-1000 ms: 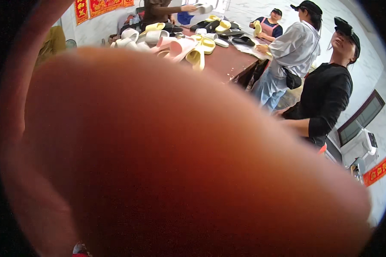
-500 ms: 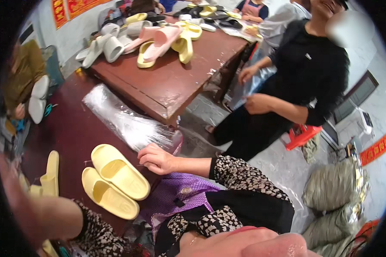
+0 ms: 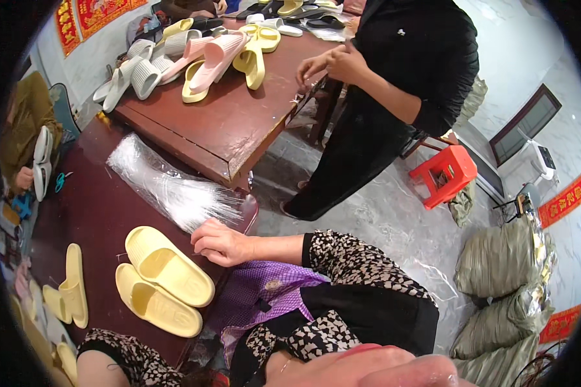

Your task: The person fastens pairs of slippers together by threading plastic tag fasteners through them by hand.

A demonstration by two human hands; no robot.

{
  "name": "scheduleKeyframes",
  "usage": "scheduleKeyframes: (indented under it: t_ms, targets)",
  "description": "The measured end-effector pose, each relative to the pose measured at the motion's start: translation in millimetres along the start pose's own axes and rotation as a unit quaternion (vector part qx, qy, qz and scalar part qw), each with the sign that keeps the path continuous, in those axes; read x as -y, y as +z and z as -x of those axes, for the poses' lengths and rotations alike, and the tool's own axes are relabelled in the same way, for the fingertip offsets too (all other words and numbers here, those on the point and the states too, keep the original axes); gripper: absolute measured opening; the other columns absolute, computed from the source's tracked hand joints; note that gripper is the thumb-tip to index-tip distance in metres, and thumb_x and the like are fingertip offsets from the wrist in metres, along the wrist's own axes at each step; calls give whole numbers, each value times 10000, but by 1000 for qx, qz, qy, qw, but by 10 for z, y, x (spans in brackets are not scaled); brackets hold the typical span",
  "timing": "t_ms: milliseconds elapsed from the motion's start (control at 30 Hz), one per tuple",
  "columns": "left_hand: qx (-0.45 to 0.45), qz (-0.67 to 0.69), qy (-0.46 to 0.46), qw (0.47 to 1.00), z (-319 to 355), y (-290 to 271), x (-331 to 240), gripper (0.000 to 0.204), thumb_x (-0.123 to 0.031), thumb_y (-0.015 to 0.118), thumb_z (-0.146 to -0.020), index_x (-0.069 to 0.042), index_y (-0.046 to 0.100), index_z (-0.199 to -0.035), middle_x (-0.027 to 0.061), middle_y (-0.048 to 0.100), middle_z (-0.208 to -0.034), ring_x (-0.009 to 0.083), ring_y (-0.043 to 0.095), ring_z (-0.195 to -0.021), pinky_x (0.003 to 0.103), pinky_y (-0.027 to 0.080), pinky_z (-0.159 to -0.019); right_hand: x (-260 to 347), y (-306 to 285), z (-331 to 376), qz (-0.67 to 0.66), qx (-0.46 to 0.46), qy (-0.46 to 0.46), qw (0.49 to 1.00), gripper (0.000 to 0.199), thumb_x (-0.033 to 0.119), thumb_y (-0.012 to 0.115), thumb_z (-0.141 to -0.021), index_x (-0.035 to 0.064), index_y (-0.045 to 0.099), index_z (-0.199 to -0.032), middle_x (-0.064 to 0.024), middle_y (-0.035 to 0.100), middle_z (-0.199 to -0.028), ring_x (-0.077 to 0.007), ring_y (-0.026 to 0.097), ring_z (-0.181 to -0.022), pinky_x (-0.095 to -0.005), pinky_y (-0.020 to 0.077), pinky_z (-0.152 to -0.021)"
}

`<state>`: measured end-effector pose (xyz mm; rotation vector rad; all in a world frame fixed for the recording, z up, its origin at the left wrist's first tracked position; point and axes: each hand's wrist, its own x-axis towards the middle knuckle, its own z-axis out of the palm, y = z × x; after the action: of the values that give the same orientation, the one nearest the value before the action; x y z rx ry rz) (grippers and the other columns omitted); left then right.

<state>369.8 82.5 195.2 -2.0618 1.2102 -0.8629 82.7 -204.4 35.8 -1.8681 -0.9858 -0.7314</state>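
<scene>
We are resting our right hand (image 3: pixel 221 243) on the edge of the dark table (image 3: pixel 90 213), fingers loosely curled and gripping nothing, touching the near end of a stack of clear bags (image 3: pixel 168 187). 2 yellow slippers (image 3: pixel 164 280) are lying just beside it. Our left hand is lying outside the picture.

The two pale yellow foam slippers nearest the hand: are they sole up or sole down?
Sole down. Both pale yellow foam slippers show open foot straps and insoles facing up on the dark red table.
</scene>
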Motion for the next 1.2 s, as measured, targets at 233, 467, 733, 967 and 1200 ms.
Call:
scheduleKeyframes:
  t_ms: [233,467,733,967,1200]
  targets:
    - [-4,-25,0,1000,-360,173,-167,463,-160,430,-875,-53,408,-1325,97,442,-1334,242,403,-1223,369,279,-1071,28,-10,-11,-3,-10,2,1000,119,15,591,-735,62,561,-840,-88,538,-936,-254,520,-880,-361,372,-803]
    - [-20,-35,-5,999,-936,345,-544,459,-149,428,-874,-53,410,-1323,93,445,-1332,242,398,-1232,371,274,-1081,39,-53,34,-9,-9,-4,1000,154,6,591,-742,53,563,-886,-102,539,-968,-274,518,-862,-379,386,-795]
    - [156,-76,-38,984,382,-2,-583,454,-136,426,-874,-52,412,-1320,88,449,-1329,243,393,-1244,373,267,-1093,-86,-21,31,0,-28,-1,1000,184,48,607,-711,78,599,-892,-99,581,-995,-281,533,-851,-395,387,-787]
    - [510,-153,-152,833,4091,-1901,-812,450,-125,424,-873,-52,414,-1318,83,452,-1327,243,388,-1254,376,262,-1103,87,-304,15,-3,-18,69,997,199,-75,566,-721,13,617,-893,-156,608,-920,-296,582,-860,-346,466,-782]
    - [396,-196,-98,892,4837,-2053,-1403,343,-167,442,-879,-50,480,-1199,112,507,-1156,221,466,-1090,321,382,-970,330,-2,-604,-65,200,37,977,252,-43,576,-754,-3,590,-1002,-176,603,-972,-326,577,-866,-371,466,-786]
